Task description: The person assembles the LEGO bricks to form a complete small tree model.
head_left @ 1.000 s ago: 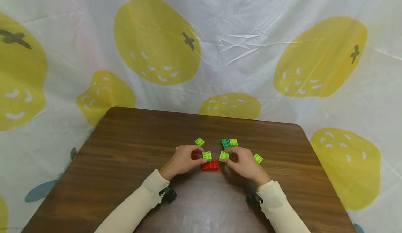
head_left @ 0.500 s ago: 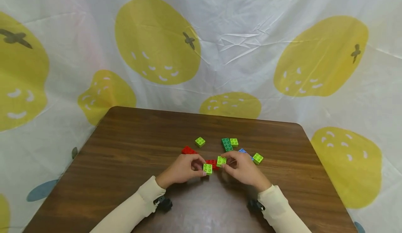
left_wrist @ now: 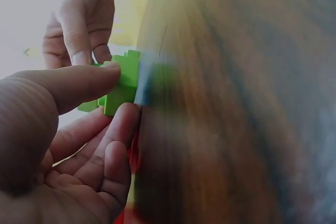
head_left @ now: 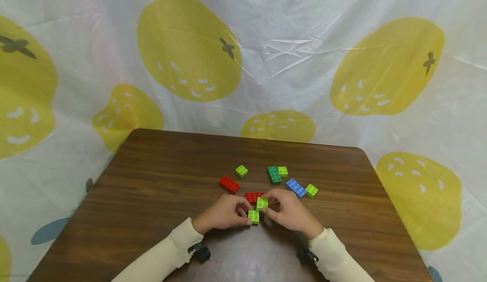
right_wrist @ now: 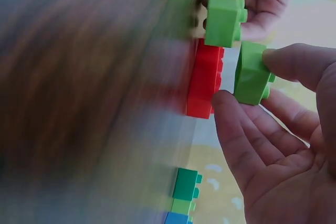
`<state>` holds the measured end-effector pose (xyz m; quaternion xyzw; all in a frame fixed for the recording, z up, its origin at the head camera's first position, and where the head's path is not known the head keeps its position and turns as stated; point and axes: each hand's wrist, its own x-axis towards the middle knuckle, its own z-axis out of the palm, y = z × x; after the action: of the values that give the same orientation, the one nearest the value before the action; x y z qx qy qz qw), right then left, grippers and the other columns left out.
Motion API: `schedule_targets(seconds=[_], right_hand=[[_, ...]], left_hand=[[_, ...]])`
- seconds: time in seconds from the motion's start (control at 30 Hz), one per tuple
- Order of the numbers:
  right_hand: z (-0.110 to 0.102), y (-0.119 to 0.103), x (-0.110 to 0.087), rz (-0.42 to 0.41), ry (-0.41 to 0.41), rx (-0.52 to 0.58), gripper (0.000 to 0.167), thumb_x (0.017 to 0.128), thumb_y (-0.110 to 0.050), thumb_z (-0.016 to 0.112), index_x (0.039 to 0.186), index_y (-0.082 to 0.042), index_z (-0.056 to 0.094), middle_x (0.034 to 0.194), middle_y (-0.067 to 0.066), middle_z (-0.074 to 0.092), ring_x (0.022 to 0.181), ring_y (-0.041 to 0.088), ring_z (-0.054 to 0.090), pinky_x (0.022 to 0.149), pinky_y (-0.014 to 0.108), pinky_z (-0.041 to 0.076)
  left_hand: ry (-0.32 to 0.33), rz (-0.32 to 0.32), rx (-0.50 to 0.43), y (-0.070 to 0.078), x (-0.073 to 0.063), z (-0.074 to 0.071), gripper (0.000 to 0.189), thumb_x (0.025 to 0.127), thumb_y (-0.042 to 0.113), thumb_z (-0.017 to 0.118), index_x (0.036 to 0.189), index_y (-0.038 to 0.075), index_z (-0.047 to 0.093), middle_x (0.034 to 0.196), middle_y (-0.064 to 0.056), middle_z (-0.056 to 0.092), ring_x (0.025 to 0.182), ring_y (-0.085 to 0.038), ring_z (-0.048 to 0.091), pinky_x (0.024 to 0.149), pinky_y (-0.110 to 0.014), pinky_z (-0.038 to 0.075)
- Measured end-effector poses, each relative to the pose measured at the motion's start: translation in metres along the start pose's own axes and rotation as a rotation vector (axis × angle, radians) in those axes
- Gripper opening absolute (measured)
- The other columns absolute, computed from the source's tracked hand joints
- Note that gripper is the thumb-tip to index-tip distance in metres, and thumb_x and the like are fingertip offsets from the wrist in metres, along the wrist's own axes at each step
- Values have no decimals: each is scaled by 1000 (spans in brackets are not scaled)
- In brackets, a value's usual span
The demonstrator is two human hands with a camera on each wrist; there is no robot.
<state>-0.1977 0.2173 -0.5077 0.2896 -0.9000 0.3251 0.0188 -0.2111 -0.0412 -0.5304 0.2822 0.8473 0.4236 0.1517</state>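
A lime-green square brick (head_left: 253,217) sits low over the near-middle part of the table, its studs facing up, pinched between the thumb and fingers of the left hand (head_left: 224,211); whether its base touches the wood I cannot tell. Just beside it, a little farther from the person and to the right, a matching lime brick (head_left: 262,203) is in the right hand (head_left: 291,210), whose thumb and fingertips close on it from the right; the right wrist view shows it raised above the table, slightly tilted, with a narrow gap between the two bricks. Right behind this pair a red brick (head_left: 253,197) lies studs up, partly covered by the right-hand brick in the head view. Farther back to the left is a second red brick (head_left: 230,184), with a loose lime brick (head_left: 241,171) beyond it. To the right, a dark green brick (head_left: 274,175) lies against a small lime brick (head_left: 283,171), and a blue brick (head_left: 296,188) lies next to another lime one (head_left: 311,190). All these rest on the brown wood-grain table (head_left: 182,163). Cream sleeves (head_left: 156,252) cover both forearms, and behind the table hangs a white cloth (head_left: 281,62) printed with yellow fruit.
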Motion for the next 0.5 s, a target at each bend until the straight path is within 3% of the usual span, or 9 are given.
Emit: schedule_targets(seconds=[0.33,0.5], right_hand=[[5,-9,-1,41,-107,57,22,95,-23,81,115,-17,74,105,-3,78,91,9,75,80,29,62],[8,-10,-2,47,-124,67,21,95,-22,81,114,-17,74,104,-2,79,92,10,76,79,27,61]], left_hand=[[-7,18,11,-2,2,2,32,84,20,91,110,9,78,98,-1,77,80,-1,70,71,-20,57],[2,26,15,-2,2,3,31,83,18,92,108,8,77,96,-1,76,78,0,69,72,-20,57]])
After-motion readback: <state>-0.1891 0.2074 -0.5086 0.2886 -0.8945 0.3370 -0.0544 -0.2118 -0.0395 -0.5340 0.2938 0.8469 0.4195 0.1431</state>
